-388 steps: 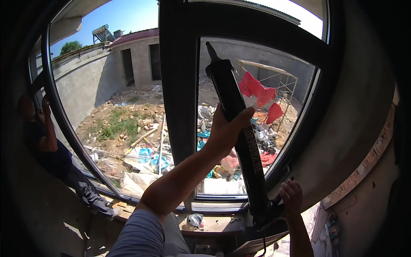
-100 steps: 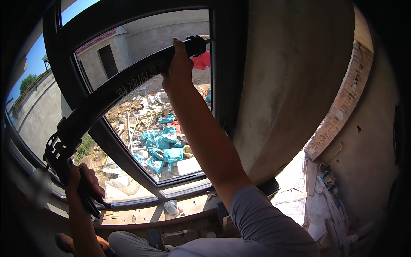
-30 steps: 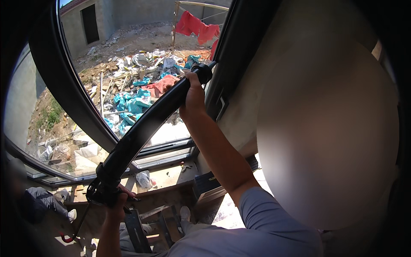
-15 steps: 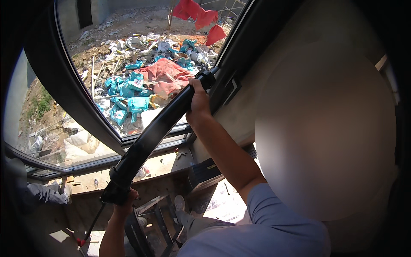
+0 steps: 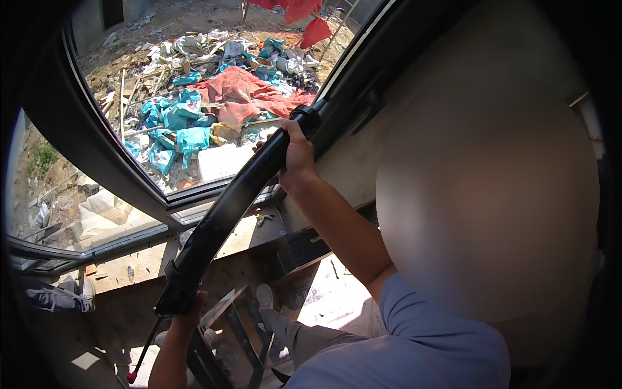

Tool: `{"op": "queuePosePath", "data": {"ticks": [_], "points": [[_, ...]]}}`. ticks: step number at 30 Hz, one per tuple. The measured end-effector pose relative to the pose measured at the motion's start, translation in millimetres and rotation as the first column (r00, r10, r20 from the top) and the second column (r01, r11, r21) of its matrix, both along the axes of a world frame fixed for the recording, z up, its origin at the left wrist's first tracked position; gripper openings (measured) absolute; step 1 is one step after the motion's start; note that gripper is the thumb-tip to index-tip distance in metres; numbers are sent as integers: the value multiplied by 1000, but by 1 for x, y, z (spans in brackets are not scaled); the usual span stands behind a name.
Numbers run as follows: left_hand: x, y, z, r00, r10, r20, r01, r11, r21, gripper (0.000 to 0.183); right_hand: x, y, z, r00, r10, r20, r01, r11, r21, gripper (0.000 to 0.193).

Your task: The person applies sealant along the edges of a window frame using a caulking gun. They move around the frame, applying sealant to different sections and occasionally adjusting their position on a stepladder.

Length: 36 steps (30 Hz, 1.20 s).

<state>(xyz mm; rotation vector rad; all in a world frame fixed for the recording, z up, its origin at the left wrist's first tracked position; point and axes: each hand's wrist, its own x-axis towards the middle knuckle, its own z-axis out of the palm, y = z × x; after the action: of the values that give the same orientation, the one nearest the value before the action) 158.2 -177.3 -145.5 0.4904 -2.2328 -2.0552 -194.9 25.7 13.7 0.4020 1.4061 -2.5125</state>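
Note:
A long black caulking gun [image 5: 223, 217] slants across the middle, its front end up by the dark window frame [image 5: 353, 61]. My right hand [image 5: 297, 155] is closed around the barrel just below the front collar. Lower left, my left hand [image 5: 189, 314] is wrapped around the rear handle end, its fingers partly hidden by the gun. From the back of the gun a thin rod sticks out, ending in a red tip [image 5: 132, 377]. The nozzle meets the frame's edge, but its very tip is hard to make out against the dark profile.
Beyond the window glass lies a rubble heap with turquoise bags [image 5: 181, 113] and red cloth [image 5: 243, 94]. A pale sill [image 5: 149, 256] with scraps runs below the window. At far left shows another person's leg [image 5: 61, 297]. A dark metal stand [image 5: 243, 330] is beneath me. A blurred patch covers the right.
The caulking gun's front end has slid a little down along the window frame, away from the frame's handle. Both hands keep their hold. My view has shifted slightly.

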Motion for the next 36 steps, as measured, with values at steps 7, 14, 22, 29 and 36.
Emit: {"op": "queuePosePath", "data": {"ticks": [7, 14, 22, 29, 36], "points": [[-13, 2, -29, 981, -95, -167, 103, 994, 38, 18, 6, -3, -14, 1000, -6, 20, 5, 998, 60, 35], [-39, 1, -21, 894, -184, -408, 173, 983, -65, 36, 3, -4, -19, 1000, -8, 0, 8, 998, 58, 35], [-30, -14, -59, 950, -167, -265, 140, 983, -119, 55, 1, -7, -21, 1000, -18, 0, 18, 1000, 23, 35], [-28, -34, -48, 936, -318, -152, 305, 947, -99, 42, 2, -8, -36, 1000, -9, 15, 9, 998, 55, 37], [-16, -71, -94, 952, -293, -87, 239, 891, -386, 47, -2, -14, -62, 999, -21, 30, 18, 997, 81, 35]]}}
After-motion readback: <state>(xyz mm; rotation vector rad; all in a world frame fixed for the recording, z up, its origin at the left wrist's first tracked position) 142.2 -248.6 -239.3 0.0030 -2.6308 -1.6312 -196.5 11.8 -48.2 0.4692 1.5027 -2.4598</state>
